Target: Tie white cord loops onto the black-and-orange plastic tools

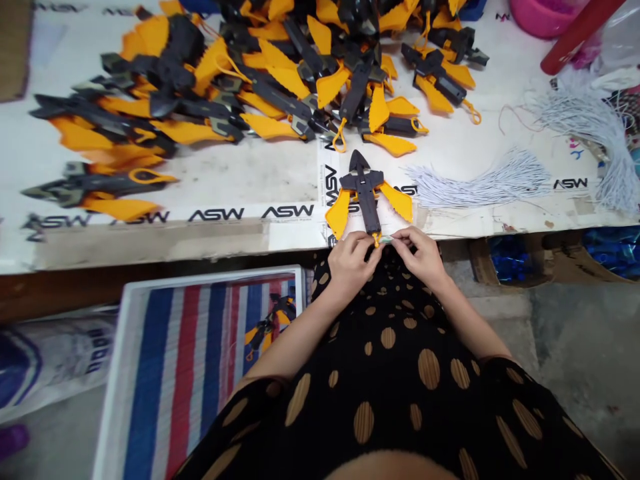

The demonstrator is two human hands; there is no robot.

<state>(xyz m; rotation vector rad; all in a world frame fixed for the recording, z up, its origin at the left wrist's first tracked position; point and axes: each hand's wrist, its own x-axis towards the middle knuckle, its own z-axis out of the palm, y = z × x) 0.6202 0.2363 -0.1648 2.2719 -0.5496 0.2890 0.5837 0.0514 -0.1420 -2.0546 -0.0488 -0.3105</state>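
Note:
A black toy with two orange wings (369, 203) lies at the table's near edge, its pointed head facing away from me. At its tail is a small orange loop (377, 238). My left hand (351, 263) is closed, fingertips pinching at this loop. Beside it my right hand (419, 255) pinches a small pale strip (386, 240), possibly string, stretching between the two hands. The fingers partly cover it, so its exact kind is unclear. Just right of the toy lies a bundle of thin white strings (485, 183).
Many similar toys (280, 87) are heaped across the table (240, 180). A second string bundle (590, 127), a red tube (580, 37) and a pink basin (537, 17) sit at right. A white-rimmed tray (113, 360) holding toys stands below left; cardboard boxes (563, 260) are below right.

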